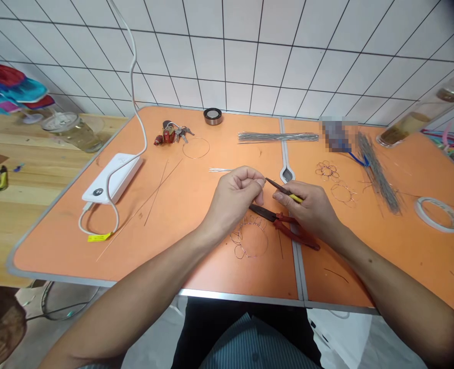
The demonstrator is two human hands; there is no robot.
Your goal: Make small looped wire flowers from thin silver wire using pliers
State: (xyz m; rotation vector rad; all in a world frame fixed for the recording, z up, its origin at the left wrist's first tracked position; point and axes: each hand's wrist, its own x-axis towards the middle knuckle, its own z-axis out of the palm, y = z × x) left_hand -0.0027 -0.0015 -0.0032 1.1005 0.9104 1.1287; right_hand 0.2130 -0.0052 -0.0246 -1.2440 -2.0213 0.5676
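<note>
My left hand point(239, 193) is closed in a pinch near the middle of the table; whatever lies between the fingertips is too small to make out. Its fingertips meet the dark pointed tip of a slim tool point(284, 190) with a yellow handle, seemingly fine-nosed pliers. My right hand point(310, 205) is wrapped round that tool. Beneath both hands lies a pair of red-handled pliers point(298, 237), jaws toward the left hand. A ring of thin wire with small loops point(266, 246) rests just below the left hand. Silvery wires point(218, 169) show behind the left hand.
On the orange table point(165, 256) are a white power bank point(114, 177) with cable, keys point(181, 134), black tape point(212, 117), a wire bundle point(276, 137), another bundle point(378, 177), a wire flower point(327, 170) and a white tape roll point(419, 212). A jar point(75, 134) stands left.
</note>
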